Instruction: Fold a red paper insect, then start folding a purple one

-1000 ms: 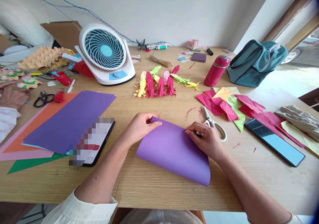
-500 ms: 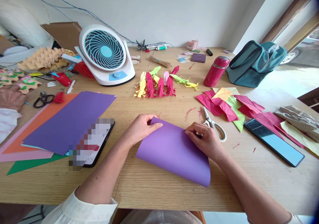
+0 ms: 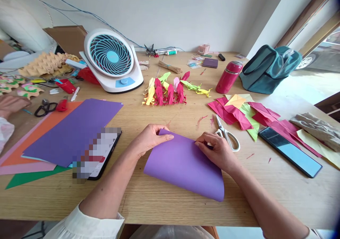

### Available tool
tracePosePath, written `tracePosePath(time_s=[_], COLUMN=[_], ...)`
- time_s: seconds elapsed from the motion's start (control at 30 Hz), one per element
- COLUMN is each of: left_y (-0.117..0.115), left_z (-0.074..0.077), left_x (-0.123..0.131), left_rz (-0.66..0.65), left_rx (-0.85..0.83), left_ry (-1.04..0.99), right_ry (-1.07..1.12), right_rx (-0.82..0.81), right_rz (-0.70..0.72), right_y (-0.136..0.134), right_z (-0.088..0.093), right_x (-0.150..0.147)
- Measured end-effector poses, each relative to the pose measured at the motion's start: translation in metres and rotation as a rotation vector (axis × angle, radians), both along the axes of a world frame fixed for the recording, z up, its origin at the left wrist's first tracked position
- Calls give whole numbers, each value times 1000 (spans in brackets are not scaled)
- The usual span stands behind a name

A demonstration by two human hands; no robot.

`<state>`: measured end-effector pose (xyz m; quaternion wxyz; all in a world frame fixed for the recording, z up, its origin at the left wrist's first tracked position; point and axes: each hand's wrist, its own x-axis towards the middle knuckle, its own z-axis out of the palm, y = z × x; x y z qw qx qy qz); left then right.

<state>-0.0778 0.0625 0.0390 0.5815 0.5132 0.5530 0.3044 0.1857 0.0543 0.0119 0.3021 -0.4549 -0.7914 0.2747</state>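
A sheet of purple paper [image 3: 183, 164] is bent over on itself, its curved side towards me and its upper edge between my hands. At its upper left corner my left hand [image 3: 152, 138] grips it, thumb on top. The fingers of my right hand [image 3: 214, 148] pinch the upper right part of the same sheet; a small dark spot shows beside the thumb, too hidden to name. White-handled scissors [image 3: 227, 136] lie just beyond my right hand. Several folded paper figures [image 3: 170, 92] in red, yellow, pink and green stand further back.
Left are stacked coloured sheets [image 3: 71, 132], a phone [image 3: 102, 161], black scissors [image 3: 45, 108], a fan [image 3: 113, 60] and another person's hand [image 3: 13, 104]. Right are paper pieces [image 3: 236, 111], a red flask [image 3: 228, 77], a teal bag [image 3: 265, 72] and a second phone [image 3: 289, 152].
Both hands keep their grip on the purple paper, with barely any movement. The view has shifted slightly. At the far left, the other person's hand has moved a little and looks blurred.
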Motion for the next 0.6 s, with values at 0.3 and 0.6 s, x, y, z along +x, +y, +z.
tracePosePath(time_s=[0.3,0.6], left_y=[5,-6], left_z=[-9,-7], left_x=[-9,14], left_rz=[-198,-471], left_rx=[223,571], left_ry=[329,672], right_ry=[-51,-174], right_rx=[19,67], right_rz=[104,195], right_y=[1,0], right_z=[-5,-7], right_x=[0,-6])
